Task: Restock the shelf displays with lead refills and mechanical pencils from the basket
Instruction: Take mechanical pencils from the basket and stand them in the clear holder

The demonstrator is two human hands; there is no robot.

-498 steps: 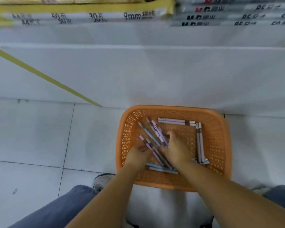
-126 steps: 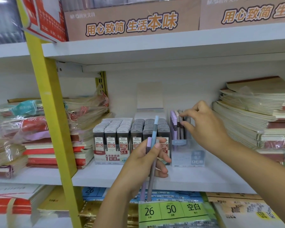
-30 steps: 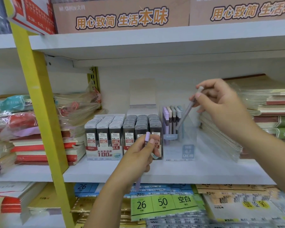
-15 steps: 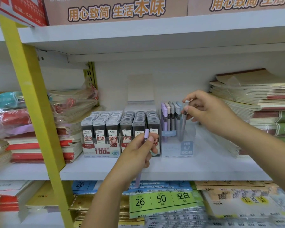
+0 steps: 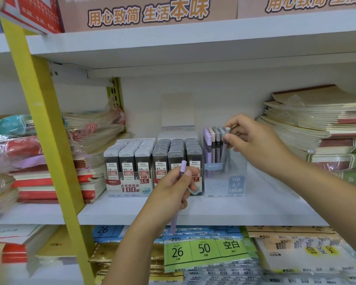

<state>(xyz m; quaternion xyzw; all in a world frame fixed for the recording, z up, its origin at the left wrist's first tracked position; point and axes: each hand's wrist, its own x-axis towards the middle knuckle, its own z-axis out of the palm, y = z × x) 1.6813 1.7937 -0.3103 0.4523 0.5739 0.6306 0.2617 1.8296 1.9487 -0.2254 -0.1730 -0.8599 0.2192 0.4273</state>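
While the grey pencil (image 5: 224, 150) is standing tip-down in the clear display box (image 5: 224, 183), one lilac pencil (image 5: 182, 168) is waiting.
The right hand (image 5: 255, 145) is pinching the grey pencil's top; the left hand (image 5: 173, 194) is gripping the lilac one before the shelf (image 5: 255, 211). The box is holding upright pencils, the tray (image 5: 127, 189) beside it rows of lead refills (image 5: 152, 155); judging by that, little is remaining.

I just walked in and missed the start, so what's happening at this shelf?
A person is restocking mechanical pencils. Their right hand pinches a grey pencil, its lower end inside the clear display box among other upright pencils. Their left hand holds a lilac pencil in front of the lead refill packs, not yet placed. Both displays stand on the white shelf.
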